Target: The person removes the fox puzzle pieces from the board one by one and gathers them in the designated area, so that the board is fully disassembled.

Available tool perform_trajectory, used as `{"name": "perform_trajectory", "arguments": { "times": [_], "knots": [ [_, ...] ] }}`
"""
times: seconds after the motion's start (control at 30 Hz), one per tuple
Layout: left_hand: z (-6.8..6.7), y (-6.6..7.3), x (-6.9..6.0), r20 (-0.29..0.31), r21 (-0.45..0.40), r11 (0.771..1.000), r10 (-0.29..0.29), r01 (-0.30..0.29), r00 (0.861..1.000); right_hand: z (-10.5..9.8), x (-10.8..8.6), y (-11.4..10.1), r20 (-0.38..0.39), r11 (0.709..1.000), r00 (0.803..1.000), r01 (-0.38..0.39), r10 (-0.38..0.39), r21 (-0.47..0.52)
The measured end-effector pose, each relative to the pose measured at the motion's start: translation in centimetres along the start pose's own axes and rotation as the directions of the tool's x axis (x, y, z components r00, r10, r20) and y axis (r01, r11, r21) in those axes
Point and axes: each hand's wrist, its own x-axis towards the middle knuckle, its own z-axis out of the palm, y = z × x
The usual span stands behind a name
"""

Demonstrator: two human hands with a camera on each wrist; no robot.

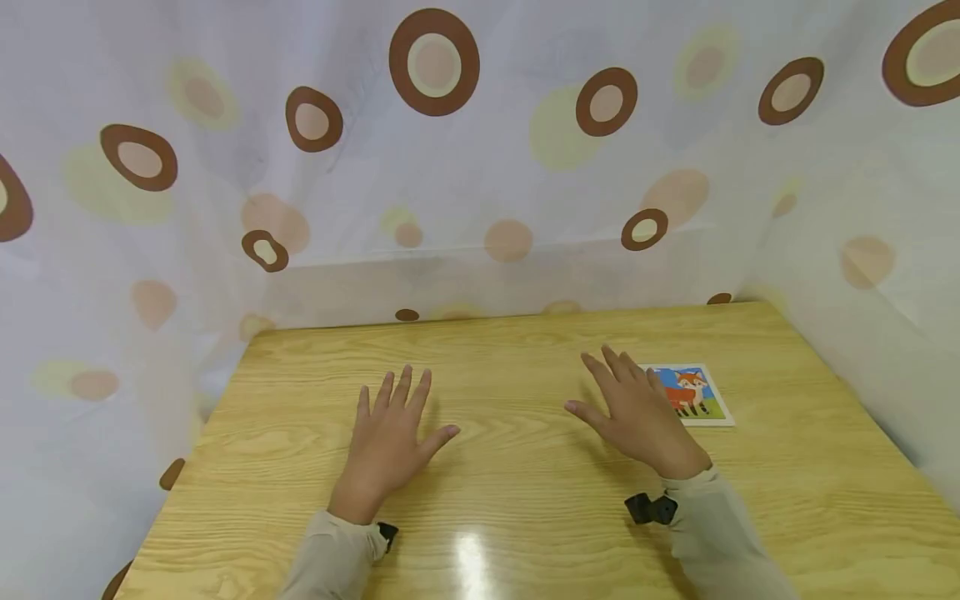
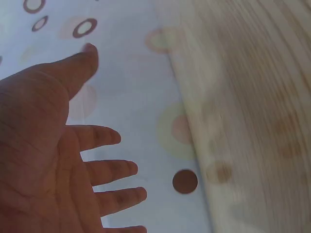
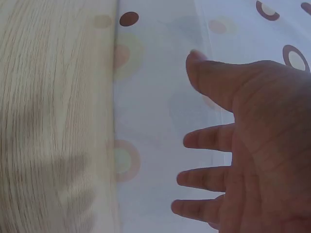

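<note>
Above the middle of the counter [image 1: 510, 475], the fingers [image 1: 402, 390] of the left hand [image 1: 382, 454] are straight and spread, the thumb held well out to the right. The right hand [image 1: 645, 417] matches it, fingers fanned and thumb pointing left, so the two thumbs face each other across bare wood. Neither hand holds anything. Both wrist views show gaps between the fingers and the palms away from the wood, so the hands seem to hover, perhaps to leave the space between them free.

The fox picture [image 1: 696, 392] lies flat on the far right part of the counter, just beyond the right hand. That hand covers its left side in the head view, though this looks like overlap rather than touch. Lying flat, the picture needs no hand to steady it.

Farther out, a small black device [image 1: 651, 508] sits at the right wrist, probably placed there to face the palm; the sleeves [image 1: 723, 533] end short of the hands. Spotted cloth [image 1: 465, 179] hangs along the far side, likely as a screen.
</note>
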Motion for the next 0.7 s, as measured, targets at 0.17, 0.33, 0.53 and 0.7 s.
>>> {"name": "perform_trajectory", "arguments": {
  "times": [0.17,0.33,0.53,0.7],
  "knots": [
    [0.6,2.1,1.5,0.028,-0.02,0.998,0.057,-0.056,0.998,0.1,-0.2,0.6,-0.033,0.999,0.999,0.013,-0.014,-0.041],
    [1.4,4.9,3.7,0.067,-0.022,0.989,0.149,-0.148,0.987,-0.2,-0.3,1.6,-0.053,0.998,0.999,0.001,-0.005,-0.066],
    [2.4,8.5,5.8,0.134,0.022,0.974,0.223,-0.228,0.966,-0.1,-1.2,3.9,-0.068,0.998,0.997,-0.029,0.024,-0.063],
    [3.7,12.3,7.7,0.215,0.049,0.958,0.268,-0.284,0.939,-1.2,-2.3,6.1,-0.038,0.993,0.997,-0.066,0.063,-0.096]
  ]
}}
